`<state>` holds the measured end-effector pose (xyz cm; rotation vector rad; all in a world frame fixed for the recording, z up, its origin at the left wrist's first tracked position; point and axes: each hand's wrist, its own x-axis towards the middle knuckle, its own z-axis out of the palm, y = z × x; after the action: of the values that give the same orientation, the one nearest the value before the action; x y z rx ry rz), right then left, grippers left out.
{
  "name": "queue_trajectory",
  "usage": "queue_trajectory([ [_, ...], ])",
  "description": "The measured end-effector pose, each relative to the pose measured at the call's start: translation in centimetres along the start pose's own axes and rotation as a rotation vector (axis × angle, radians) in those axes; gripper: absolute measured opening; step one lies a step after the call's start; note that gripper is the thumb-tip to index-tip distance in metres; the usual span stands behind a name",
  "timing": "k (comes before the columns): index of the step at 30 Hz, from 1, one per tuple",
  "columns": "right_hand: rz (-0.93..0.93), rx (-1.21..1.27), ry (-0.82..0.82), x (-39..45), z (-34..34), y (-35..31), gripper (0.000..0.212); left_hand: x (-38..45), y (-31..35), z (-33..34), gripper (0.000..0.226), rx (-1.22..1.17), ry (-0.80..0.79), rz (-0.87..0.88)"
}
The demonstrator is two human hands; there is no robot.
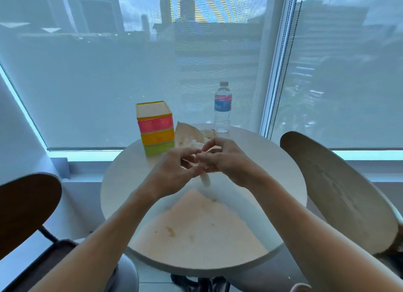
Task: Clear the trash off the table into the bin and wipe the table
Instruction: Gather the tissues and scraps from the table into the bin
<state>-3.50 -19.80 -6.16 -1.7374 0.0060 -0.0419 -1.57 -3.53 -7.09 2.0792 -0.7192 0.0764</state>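
Viewing the head feed, I saw both hands raised together above the middle of the round worktop [283,171]. The left hand [174,171] and the right hand [226,160] met fingertip to fingertip, each with fingers curled and pinching a small white scrap [206,180], possibly tissue or a wrapper; blur prevented identification. The scrap hung below the fingers with its long axis roughly vertical, its lower end pointing toward the worktop. The remaining trash, a crumpled paper wrapper [187,134], lay on the far side of the hands, just beside the stacked coloured containers [156,128] and near the water bottle [222,108]. I judged the wrapper about equally reachable, slightly nearer the left hand. Brownish stains [172,231] marked the near part of the worktop, between the forearms, so wiping remained undone. No bin appeared in view, so I could not tell which way the held scrap would have to travel.
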Motion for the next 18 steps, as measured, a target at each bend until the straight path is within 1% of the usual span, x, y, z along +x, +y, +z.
queue_trajectory([
  [2,0.012,0.125,-0.029,0.2,-0.3,-0.7,0.015,0.4,-0.1,0.0,0.028,-0.026,0.082,0.043],
  [3,0.011,0.131,-0.004,0.3,-0.7,-0.8,0.014,0.7,-0.3,0.0,0.025,-0.016,0.137,0.036],
  [4,0.003,0.086,0.055,0.5,-1.2,-0.8,0.011,1.0,-0.4,-0.1,0.022,-0.009,0.179,0.023],
  [5,-0.011,-0.016,0.136,0.8,-1.8,-0.6,0.008,1.2,-0.6,-0.2,0.019,-0.009,0.202,0.008],
  [7,-0.035,-0.342,0.278,1.3,-3.3,0.2,0.009,1.5,-0.8,-0.3,0.016,-0.020,0.208,-0.010],
  [8,-0.034,-0.529,0.294,1.4,-3.9,0.6,0.014,1.6,-0.8,-0.4,0.016,-0.026,0.204,-0.011],
  [9,-0.017,-0.691,0.267,1.4,-4.4,1.1,0.023,1.7,-0.9,-0.3,0.016,-0.035,0.201,-0.009],
  [10,0.006,-0.800,0.219,1.3,-4.7,1.5,0.031,1.7,-0.8,-0.3,0.017,-0.046,0.199,-0.005],
  [11,0.027,-0.855,0.176,1.2,-4.8,2.0,0.036,1.7,-0.8,-0.2,0.018,-0.055,0.199,-0.003],
  [13,0.021,-0.855,0.166,1.2,-4.8,3.0,0.033,1.8,-0.7,0.0,0.019,-0.066,0.205,-0.011],
  [15,-0.025,-0.838,0.231,1.3,-5.0,3.7,0.023,1.7,-0.7,0.2,0.020,-0.070,0.210,-0.029],
  [18,-0.087,-0.804,0.328,0.9,-5.7,4.0,0.015,1.5,-0.3,0.6,0.016,-0.101,0.211,-0.066],
])
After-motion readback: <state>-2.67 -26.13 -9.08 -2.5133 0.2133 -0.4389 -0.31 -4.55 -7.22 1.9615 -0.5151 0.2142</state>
